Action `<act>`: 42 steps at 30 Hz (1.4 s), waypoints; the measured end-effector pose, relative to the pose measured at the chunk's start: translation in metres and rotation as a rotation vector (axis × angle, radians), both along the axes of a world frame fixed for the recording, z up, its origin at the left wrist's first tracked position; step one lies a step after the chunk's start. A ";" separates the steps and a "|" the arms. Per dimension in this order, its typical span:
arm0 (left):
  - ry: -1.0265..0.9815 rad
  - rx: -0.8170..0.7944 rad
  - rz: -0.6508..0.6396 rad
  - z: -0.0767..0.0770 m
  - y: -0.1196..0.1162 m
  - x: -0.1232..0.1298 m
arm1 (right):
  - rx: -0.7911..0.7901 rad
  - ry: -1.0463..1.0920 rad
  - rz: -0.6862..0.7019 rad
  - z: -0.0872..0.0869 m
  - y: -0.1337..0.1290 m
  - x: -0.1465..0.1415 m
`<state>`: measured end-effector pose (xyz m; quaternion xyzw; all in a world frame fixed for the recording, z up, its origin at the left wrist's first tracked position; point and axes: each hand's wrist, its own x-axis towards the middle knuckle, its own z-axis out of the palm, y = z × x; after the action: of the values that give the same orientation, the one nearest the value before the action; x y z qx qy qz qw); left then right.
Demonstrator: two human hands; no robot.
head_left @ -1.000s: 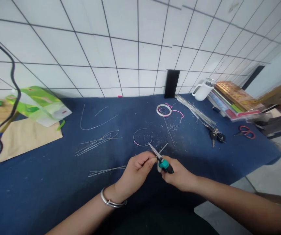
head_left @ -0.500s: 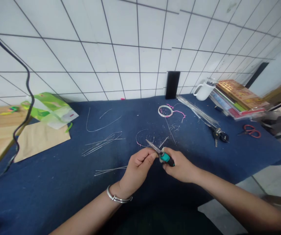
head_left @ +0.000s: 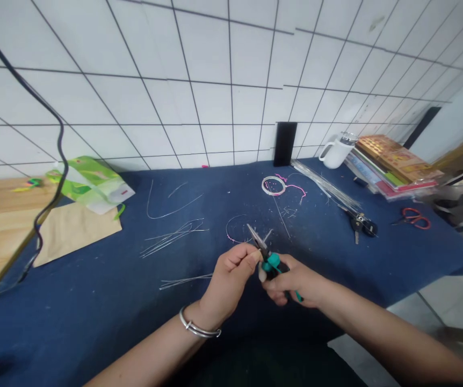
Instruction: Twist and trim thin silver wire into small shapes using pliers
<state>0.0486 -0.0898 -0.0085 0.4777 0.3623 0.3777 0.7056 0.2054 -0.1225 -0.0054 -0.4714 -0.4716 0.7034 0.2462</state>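
Observation:
My right hand (head_left: 291,280) is closed round long-nose pliers (head_left: 272,262) with teal and black handles, their jaws pointing up and away from me. My left hand (head_left: 233,271), a silver bangle on its wrist, pinches thumb against forefinger right beside the jaws. What sits in that pinch is too small to make out. Just beyond the fingers lies a curved wire (head_left: 236,217) carrying small pink beads. Short wire clippings (head_left: 290,213) are scattered past the pliers. Several straight wires (head_left: 185,281) run along the cloth up to my left hand.
Dark blue cloth (head_left: 106,322) covers the table against a tiled wall. More wires (head_left: 175,236) lie left. At the back are a white ring (head_left: 262,188) with pink beads, a wire bundle (head_left: 328,185), and a white mug (head_left: 336,155). Keys (head_left: 357,235) and red-handled scissors (head_left: 417,219) lie right.
The pliers have turned more upright, with their jaws now close to my left fingertips. My right hand's grip has shifted, showing more of the handles. The view has moved slightly.

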 end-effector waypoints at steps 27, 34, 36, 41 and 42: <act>0.153 0.009 -0.104 0.009 0.009 -0.002 | 0.364 -0.450 -0.060 0.000 -0.004 0.002; 0.146 -0.007 -0.122 0.004 0.009 -0.001 | 0.525 -0.541 -0.115 -0.021 -0.005 0.001; 0.137 -0.022 -0.139 0.003 0.008 0.000 | 0.557 -0.546 -0.129 -0.027 -0.006 0.001; 0.084 -0.142 -0.193 0.004 0.002 -0.003 | 0.649 -0.557 -0.201 -0.038 -0.012 -0.002; 0.063 -0.191 -0.212 0.005 0.001 -0.005 | 0.655 -0.557 -0.216 -0.039 -0.013 -0.002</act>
<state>0.0440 -0.0886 -0.0040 0.4555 0.3660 0.2499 0.7721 0.2032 -0.1351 -0.0443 -0.5866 -0.6659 0.3333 0.3185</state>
